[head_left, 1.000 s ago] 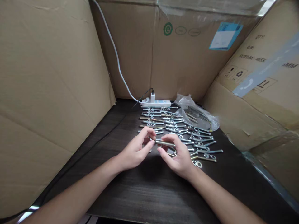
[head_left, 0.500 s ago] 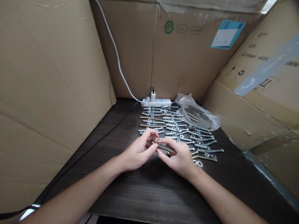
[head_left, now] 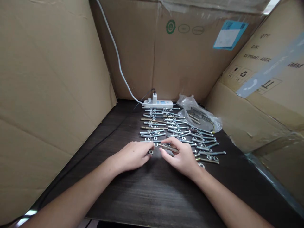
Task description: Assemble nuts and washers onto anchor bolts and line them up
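My right hand (head_left: 181, 155) pinches a bronze-coloured expansion bolt (head_left: 169, 148) between thumb and fingers, its thin end pointing left. My left hand (head_left: 133, 155) is low over the table to the left of it, fingers curled and thumb close to them. Whatever these fingers grip is hidden. A small metal ring, a nut or washer (head_left: 151, 152), shows right at the left fingertips; I cannot tell whether it is held. Another metal ring (head_left: 156, 144) is near the bolt's thin end. Behind both hands, expansion bolts (head_left: 154, 128) with washers and nuts lie in rows.
A white power strip (head_left: 158, 104) with a plugged-in charger stands at the back. To its right is a clear plastic bag (head_left: 199, 114) with more bolts. Cardboard walls (head_left: 133, 47) enclose the dark table (head_left: 142, 196), and a black cable (head_left: 95, 147) crosses its left side.
My left hand has left the bolt's end and moved left and down, its fingers turning toward the table. My right hand still holds the bolt in about the same place.
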`<state>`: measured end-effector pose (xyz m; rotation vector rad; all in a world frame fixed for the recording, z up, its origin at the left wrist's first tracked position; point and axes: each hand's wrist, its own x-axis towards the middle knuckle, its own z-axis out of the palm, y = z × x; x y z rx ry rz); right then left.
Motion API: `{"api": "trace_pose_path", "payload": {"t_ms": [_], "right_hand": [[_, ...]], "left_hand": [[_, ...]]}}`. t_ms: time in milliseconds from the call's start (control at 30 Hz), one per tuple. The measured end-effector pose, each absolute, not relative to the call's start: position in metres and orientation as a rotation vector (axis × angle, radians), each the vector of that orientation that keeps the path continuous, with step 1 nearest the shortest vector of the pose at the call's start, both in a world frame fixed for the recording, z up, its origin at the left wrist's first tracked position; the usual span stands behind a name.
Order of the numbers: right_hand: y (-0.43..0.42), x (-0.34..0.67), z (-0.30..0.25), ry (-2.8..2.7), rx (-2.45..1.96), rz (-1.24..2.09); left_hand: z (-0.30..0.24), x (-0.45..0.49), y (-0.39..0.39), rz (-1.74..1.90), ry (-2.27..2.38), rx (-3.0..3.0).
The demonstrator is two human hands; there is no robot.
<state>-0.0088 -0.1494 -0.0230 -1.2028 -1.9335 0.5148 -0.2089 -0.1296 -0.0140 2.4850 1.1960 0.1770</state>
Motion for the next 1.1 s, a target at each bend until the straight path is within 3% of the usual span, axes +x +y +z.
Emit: {"api": "trace_pose_path", "payload": {"t_ms": [300,500,667,1100], "right_hand": [[-0.148,-0.009,-0.026,-1.945,-1.203,0.547],[-0.151,-0.009,-0.027,-1.950,-1.153,0.568],[-0.153,-0.012,-0.027,-1.940,-1.115,0.580],[-0.153,-0.012,-0.029,-1.913,-1.151,0.619]], "left_hand": [[-0.011,-0.207,-0.129,0.239,1.174,2.313],[-0.010,-0.206,-0.122,0.572,0.869,1.685],[-0.012,-0.205,-0.119,0.624,0.710,1.389],[-0.008,-0.199,-0.133,0.724,0.837,1.751]]}}
